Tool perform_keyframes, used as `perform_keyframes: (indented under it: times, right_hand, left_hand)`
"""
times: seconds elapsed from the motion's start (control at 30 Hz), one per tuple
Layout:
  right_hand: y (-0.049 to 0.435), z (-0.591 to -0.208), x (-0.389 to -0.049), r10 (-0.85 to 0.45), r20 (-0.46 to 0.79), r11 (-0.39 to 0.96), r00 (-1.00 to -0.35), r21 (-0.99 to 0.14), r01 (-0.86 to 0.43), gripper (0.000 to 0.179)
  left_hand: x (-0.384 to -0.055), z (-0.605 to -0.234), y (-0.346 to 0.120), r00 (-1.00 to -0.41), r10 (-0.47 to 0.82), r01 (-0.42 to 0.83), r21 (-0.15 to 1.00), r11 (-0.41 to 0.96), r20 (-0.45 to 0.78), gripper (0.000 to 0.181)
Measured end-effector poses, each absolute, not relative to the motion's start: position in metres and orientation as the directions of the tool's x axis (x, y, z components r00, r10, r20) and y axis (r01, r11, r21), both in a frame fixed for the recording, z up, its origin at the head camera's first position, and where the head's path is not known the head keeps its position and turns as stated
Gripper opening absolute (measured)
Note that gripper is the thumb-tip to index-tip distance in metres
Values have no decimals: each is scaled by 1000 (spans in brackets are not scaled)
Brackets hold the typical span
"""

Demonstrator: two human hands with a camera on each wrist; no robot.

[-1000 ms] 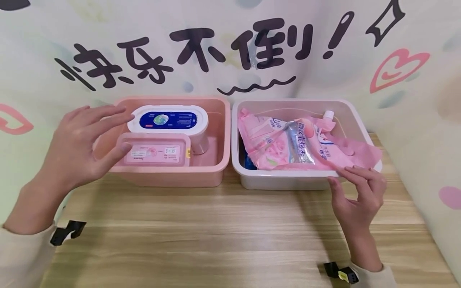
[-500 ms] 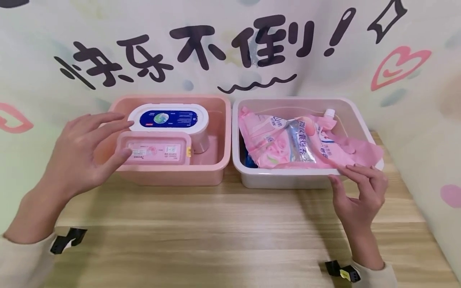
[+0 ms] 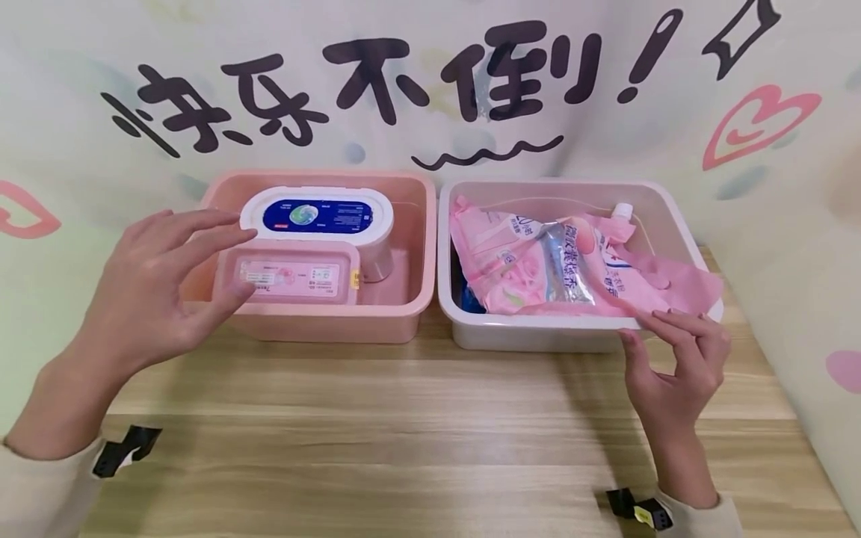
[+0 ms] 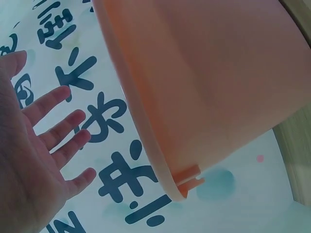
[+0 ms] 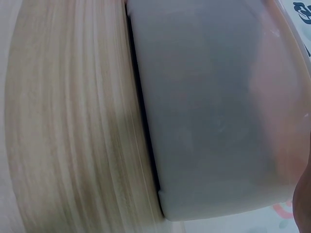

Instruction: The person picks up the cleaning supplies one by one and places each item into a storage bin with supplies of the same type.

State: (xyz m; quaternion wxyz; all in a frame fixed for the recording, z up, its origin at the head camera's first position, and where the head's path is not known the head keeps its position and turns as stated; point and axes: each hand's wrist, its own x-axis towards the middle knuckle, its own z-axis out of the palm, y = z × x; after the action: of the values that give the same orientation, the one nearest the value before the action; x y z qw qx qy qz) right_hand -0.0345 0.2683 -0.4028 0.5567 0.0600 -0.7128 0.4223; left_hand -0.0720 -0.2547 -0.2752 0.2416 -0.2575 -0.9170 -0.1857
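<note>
My left hand (image 3: 158,280) hangs over the left side of the pink bin (image 3: 323,329), fingers spread and holding nothing; in the left wrist view the hand (image 4: 39,145) is beside the bin's rim. In that bin stand a white oval tub (image 3: 377,258) with a blue label and, in front, a pink rectangular box (image 3: 296,280). My right hand (image 3: 676,366) is at the front right corner of the white bin (image 3: 531,340), fingers loosely bent, fingertips right at the rim. A pink laundry powder bag (image 3: 504,280) lies in the white bin.
A white-capped pouch (image 3: 622,217) shows behind the bag, and something blue (image 3: 472,299) lies beneath it. Both bins stand side by side on a wood-grain table (image 3: 403,433). A printed cloth (image 3: 377,157) hangs behind and along the sides.
The head view has shifted slightly, so the bins and cloth appear a little higher and farther right. Both hands keep nearly the same pose and place; nothing is picked up or let go.
</note>
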Motion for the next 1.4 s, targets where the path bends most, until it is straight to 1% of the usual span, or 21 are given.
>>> perform_keyframes:
  times: [0.17,0.3,0.4,0.6,0.9,1.4]
  right_hand:
    - [268,-402,-36,384,843,637,-376,-537,-553,60]
    - [267,-403,-36,394,842,637,-367,-539,-552,58]
    - [268,-404,-35,400,843,636,-361,-539,-553,58]
    - [267,-403,-33,401,843,637,-359,-538,-552,59]
    - [260,-392,-32,376,841,647,-390,-539,-540,65]
    - [263,-394,-33,383,840,645,-386,-542,-540,64]
  left_hand:
    - [-72,-277,-254,-741,363,562,226,796,565,57]
    - [-74,-282,-251,-720,362,568,203,797,592,72]
    - [-73,-286,-248,-698,357,567,176,804,621,79]
    - [-63,-289,-245,-704,327,550,192,813,631,80]
    - [-52,-296,-242,-710,251,498,218,839,658,77]
    - [-43,-312,-251,-740,181,474,311,824,648,86]
